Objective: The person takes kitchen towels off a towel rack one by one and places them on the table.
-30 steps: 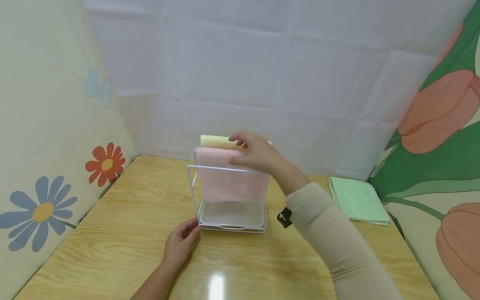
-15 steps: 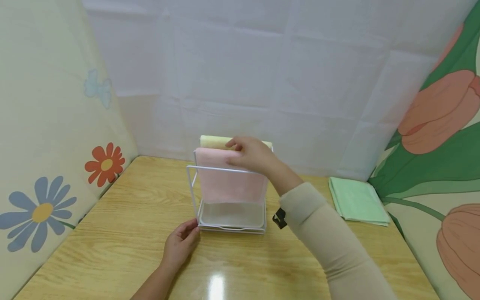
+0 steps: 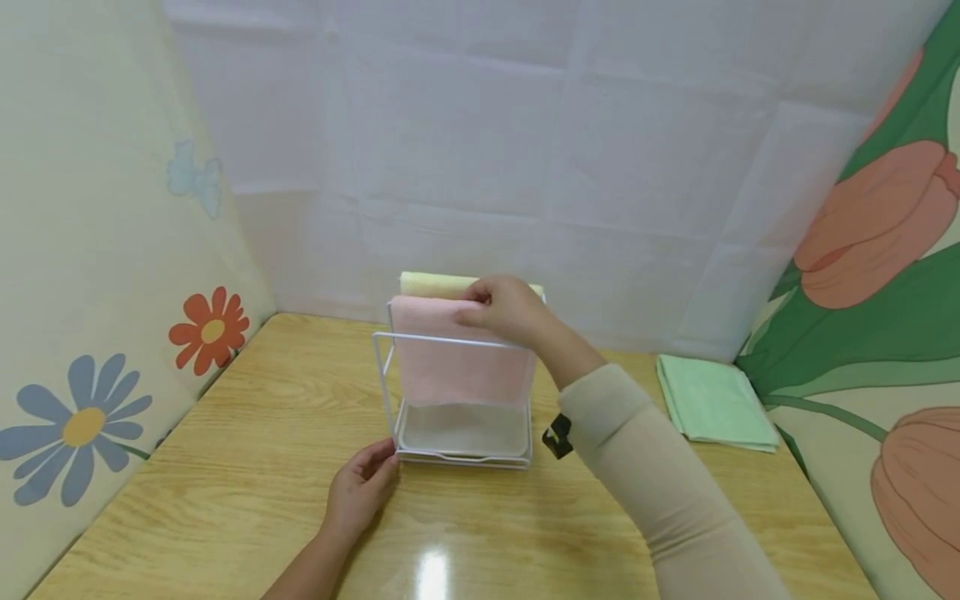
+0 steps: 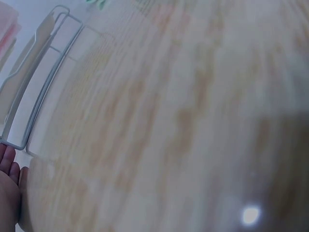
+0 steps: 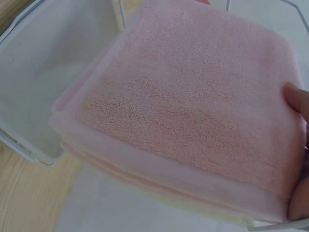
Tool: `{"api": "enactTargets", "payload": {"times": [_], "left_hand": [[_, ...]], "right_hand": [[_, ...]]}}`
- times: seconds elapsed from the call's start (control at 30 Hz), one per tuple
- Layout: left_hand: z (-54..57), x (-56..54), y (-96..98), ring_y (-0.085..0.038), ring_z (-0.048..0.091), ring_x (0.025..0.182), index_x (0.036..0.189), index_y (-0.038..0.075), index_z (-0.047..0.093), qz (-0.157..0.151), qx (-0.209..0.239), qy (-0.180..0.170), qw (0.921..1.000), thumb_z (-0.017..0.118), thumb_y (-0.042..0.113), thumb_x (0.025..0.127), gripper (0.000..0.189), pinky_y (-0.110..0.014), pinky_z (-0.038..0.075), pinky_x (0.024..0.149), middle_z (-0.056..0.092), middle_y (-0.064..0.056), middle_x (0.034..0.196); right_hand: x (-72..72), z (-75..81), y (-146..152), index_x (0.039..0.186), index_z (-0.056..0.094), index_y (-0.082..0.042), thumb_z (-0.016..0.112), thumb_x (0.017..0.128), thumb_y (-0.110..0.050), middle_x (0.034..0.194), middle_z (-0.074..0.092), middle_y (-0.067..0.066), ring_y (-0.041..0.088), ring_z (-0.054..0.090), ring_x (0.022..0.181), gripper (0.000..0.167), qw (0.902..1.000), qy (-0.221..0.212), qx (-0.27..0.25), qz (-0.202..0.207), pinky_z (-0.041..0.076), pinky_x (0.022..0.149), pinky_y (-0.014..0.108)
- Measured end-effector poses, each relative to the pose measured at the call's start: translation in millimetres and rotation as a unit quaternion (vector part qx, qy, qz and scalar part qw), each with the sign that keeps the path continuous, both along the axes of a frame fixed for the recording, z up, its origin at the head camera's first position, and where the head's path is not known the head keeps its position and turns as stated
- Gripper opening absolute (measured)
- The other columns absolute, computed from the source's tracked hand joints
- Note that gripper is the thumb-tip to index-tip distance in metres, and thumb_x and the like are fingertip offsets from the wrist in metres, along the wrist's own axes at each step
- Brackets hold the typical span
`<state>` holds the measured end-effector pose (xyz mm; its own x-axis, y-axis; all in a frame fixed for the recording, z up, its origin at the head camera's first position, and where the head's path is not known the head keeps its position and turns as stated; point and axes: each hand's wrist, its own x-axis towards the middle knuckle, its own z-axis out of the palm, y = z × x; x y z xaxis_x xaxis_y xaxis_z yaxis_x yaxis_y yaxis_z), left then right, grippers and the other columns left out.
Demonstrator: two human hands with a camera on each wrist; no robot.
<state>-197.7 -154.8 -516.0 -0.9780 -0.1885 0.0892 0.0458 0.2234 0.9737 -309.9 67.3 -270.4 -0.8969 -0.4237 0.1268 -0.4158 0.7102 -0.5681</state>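
Observation:
A pink towel (image 3: 450, 371) hangs folded over a bar of a white wire rack (image 3: 435, 337). My right hand (image 3: 512, 312) pinches its top edge, thumb in front and fingers behind. The right wrist view shows the towel's fuzzy face and layered edges, with the thumb pressed on it. Behind it hangs a yellow towel (image 3: 431, 285), mostly hidden. At the rack's front left corner my left hand (image 3: 356, 493) holds the frame between thumb and fingers; in the left wrist view its fingers (image 4: 7, 159) touch the corner wire. A pale tray (image 3: 465, 429) lies in the rack's base.
A folded green towel (image 3: 717, 404) lies on the wooden table (image 3: 292, 417) at the right. A white sheet (image 3: 450, 142) hangs behind, and flower-printed cloths stand along both sides. A small black clip-like piece (image 3: 557, 436) shows beside the right sleeve.
My right hand has moved slightly down and left, and its fingers have closed onto the pink towel's top edge. The left hand and the rack stay in place.

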Motion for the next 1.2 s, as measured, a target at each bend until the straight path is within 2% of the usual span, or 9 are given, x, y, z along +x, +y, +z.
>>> {"api": "enactTargets", "payload": {"times": [0.17,0.4,0.67,0.8,1.2], "left_hand": [[-0.8,0.1,-0.1,0.013,0.056,0.09,0.123,-0.008,0.06,0.002,-0.001,0.008,1.0,0.064,0.01,0.095,0.034,-0.007,0.05,0.079,0.064,-0.025,0.124],[-1.2,-0.4,1.0,0.014,0.057,0.089,0.121,-0.008,0.062,0.004,-0.005,0.021,0.9998,0.064,0.008,0.094,0.031,-0.006,0.049,0.079,0.065,-0.026,0.121],[-0.7,0.1,1.2,0.014,0.056,0.09,0.121,-0.008,0.061,0.004,-0.006,0.02,0.9998,0.064,0.008,0.094,0.032,-0.005,0.049,0.079,0.065,-0.026,0.122],[-0.3,0.1,1.4,0.013,0.057,0.09,0.121,-0.008,0.062,0.005,-0.004,0.015,0.9999,0.064,0.008,0.094,0.032,-0.005,0.049,0.08,0.065,-0.026,0.122],[-0.2,-0.6,1.5,0.013,0.057,0.089,0.121,-0.008,0.062,0.006,0.0,0.016,0.9998,0.064,0.007,0.094,0.031,-0.007,0.05,0.078,0.065,-0.027,0.121]], "right_hand": [[-1.0,0.2,1,0.105,0.073,-0.014,0.072,0.088,-0.032,0.096,0.069,0.001,0.014,0.056,0.087,0.025,0.9991,-0.009,-0.04,-0.005,0.047,0.076,0.025],[-1.7,0.2,2,0.101,0.069,-0.013,0.07,0.091,-0.032,0.09,0.066,0.0,0.013,0.055,0.084,0.021,0.9946,-0.027,-0.1,0.0,0.046,0.075,0.025],[-3.0,2.7,2,0.115,0.067,-0.017,0.072,0.09,-0.027,0.099,0.07,0.005,0.015,0.062,0.087,0.027,0.9871,-0.04,-0.155,-0.007,0.05,0.078,0.026],[-3.1,5.4,3,0.117,0.067,-0.018,0.072,0.09,-0.028,0.102,0.07,0.005,0.015,0.063,0.088,0.029,0.9857,-0.042,-0.163,-0.003,0.052,0.079,0.026],[-4.5,25.1,14,0.113,0.069,-0.014,0.074,0.088,-0.026,0.094,0.069,0.005,0.013,0.06,0.082,0.029,0.983,-0.002,-0.184,-0.002,0.051,0.071,0.022]]}}
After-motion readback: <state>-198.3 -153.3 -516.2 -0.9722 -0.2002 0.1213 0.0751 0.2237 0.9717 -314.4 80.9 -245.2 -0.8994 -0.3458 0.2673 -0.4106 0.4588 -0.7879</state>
